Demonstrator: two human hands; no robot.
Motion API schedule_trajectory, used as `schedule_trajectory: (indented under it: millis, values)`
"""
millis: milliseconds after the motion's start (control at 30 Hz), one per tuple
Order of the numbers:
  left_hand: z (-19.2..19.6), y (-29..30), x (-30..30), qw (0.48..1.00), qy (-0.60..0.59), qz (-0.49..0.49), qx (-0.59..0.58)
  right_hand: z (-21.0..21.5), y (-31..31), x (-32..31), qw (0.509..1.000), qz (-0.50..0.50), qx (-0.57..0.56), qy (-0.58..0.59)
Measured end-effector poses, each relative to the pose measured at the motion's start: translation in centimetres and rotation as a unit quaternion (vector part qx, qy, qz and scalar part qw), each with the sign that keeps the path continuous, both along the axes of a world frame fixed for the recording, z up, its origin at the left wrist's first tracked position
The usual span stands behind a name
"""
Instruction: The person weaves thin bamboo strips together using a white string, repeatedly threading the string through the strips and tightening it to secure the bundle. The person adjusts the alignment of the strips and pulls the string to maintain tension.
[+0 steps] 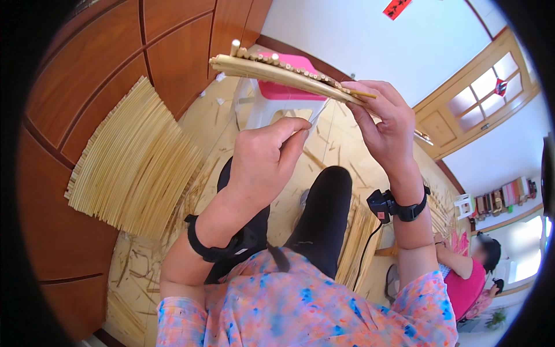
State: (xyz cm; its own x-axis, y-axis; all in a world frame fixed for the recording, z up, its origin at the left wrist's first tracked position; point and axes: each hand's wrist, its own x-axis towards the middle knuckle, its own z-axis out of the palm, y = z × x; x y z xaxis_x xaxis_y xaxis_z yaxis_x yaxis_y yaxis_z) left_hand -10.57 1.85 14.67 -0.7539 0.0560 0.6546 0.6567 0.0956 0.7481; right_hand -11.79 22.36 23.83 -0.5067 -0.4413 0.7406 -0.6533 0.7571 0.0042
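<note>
My right hand (384,118) grips one end of a mat of pale plant stalks (277,74), thumb below and fingers above. The mat is held up and seen nearly edge-on, with round cut stalk ends along its upper side. One thin brownish stalk (363,93) lies by the right fingers. Below the mat, my left hand (266,151) is closed in a pinch, thumb against the fingers. A thin, faint line shows at its fingertips, too small to name. Dark bands with small devices are strapped to both wrists.
Behind the mat stands a pink-topped white stool (248,104). A large bundle of stalks (130,165) leans by the wooden cabinets (173,49) on the left. More long stalks (355,243) lie right of my knees, with scraps on the floor. Another person (471,263) sits at the right.
</note>
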Motion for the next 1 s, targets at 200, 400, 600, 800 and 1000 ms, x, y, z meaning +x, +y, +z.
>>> schedule_trajectory:
  millis: [200,400,600,800,1000]
  values:
    - [3.1,1.2,-2.4,0.998,0.052,0.042,0.009,3.8,0.5,-2.4,0.999,0.014,0.009,-0.037]
    - [4.6,1.8,-4.2,0.993,0.088,0.063,0.04,5.8,0.3,-3.7,0.998,0.021,-0.003,-0.06]
    - [5.0,2.3,-4.5,0.997,0.053,0.051,0.018,5.7,0.6,-3.9,0.998,0.019,-0.006,-0.065]
    - [4.4,2.5,-4.5,0.996,0.065,0.059,0.024,5.2,0.8,-3.9,0.998,0.028,-0.001,-0.05]
    - [4.0,2.7,-4.3,0.997,0.051,0.049,0.035,5.1,0.5,-2.8,0.997,-0.009,0.023,-0.07]
